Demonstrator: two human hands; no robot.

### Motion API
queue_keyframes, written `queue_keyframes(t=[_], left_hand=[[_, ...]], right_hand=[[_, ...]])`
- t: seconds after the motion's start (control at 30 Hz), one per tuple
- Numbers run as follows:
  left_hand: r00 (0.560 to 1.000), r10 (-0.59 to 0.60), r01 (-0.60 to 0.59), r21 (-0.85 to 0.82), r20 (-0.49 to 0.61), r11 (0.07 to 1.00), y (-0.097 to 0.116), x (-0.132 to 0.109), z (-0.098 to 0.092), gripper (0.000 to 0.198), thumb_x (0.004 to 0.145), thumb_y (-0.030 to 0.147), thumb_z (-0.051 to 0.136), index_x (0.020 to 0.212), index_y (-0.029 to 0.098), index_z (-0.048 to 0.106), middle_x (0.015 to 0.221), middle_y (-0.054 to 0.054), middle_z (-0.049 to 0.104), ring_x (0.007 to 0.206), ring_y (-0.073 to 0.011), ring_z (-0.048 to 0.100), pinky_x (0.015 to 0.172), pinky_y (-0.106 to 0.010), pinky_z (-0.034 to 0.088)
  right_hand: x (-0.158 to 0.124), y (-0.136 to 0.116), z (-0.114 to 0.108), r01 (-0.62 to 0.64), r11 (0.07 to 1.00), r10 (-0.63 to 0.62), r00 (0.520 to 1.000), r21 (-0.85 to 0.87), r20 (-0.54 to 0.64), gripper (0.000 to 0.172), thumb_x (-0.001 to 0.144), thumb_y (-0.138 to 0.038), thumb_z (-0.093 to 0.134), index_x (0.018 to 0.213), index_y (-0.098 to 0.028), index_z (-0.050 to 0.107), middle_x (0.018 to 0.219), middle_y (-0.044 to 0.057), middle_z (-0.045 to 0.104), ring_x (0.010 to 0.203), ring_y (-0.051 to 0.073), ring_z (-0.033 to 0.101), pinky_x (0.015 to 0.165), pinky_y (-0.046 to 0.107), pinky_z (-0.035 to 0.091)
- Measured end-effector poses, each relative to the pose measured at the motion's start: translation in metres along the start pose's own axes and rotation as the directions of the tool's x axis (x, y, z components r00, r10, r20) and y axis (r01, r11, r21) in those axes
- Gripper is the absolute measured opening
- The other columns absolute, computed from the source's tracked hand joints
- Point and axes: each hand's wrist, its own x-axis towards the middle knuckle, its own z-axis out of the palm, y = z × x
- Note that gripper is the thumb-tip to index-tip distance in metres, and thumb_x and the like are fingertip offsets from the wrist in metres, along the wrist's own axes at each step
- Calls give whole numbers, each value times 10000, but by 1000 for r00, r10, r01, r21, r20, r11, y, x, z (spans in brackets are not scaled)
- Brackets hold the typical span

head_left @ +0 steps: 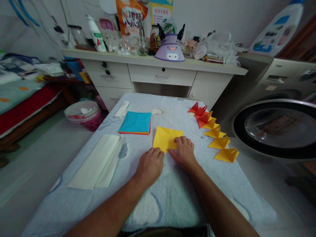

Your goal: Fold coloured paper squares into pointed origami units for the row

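Observation:
A yellow paper square (165, 137) lies folded on the pale blue cloth-covered table (172, 197). My left hand (149, 164) rests with curled fingers against the paper's near corner. My right hand (184, 150) presses its fingertips down on the paper's near right edge. Left of the sheet sits a stack of coloured paper (135, 122) with a blue sheet on top. To the right runs a row of folded paper pieces (214, 132), red and orange at the far end, yellow nearer me.
A folded white cloth (98, 162) lies at the table's left. A white box (121, 109) sits at the far left corner. A cluttered desk (158, 65) stands behind, a washing machine (276, 125) to the right, a pink bin (84, 114) and a bed (22, 98) to the left.

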Motion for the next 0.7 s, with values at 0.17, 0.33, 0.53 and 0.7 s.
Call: queue_keyframes(t=[0.17,0.33,0.53,0.7], left_hand=[[1000,-3,1,88,20,996,7,-3,3,149,878,112,494,945,165,617,940,-64,618,919,-230,555,774,-361,483],[999,-22,16,140,38,990,10,-7,4,160,874,104,504,978,147,618,946,-71,617,934,-229,560,768,-354,481],[998,-59,57,185,3,981,7,-17,7,156,881,99,486,929,141,628,903,-90,598,897,-235,550,720,-359,477],[998,-60,55,194,19,980,4,-25,3,167,901,143,476,910,130,642,895,-99,598,880,-257,550,703,-384,485]], right_hand=[[4,12,5,-44,999,44,999,7,-21,765,808,-518,596,1424,-127,365,1379,181,464,1214,346,417,1005,483,279],[8,25,5,-83,996,83,997,27,10,824,814,-503,562,1495,-149,260,1427,171,433,1256,346,404,1027,494,268],[12,37,2,-102,995,102,994,0,31,862,810,-505,561,1524,-187,196,1484,172,368,1308,358,367,1039,519,259],[15,40,-1,-144,989,145,986,-8,78,838,822,-478,546,1531,-204,194,1517,161,331,1338,369,345,1062,530,242]])
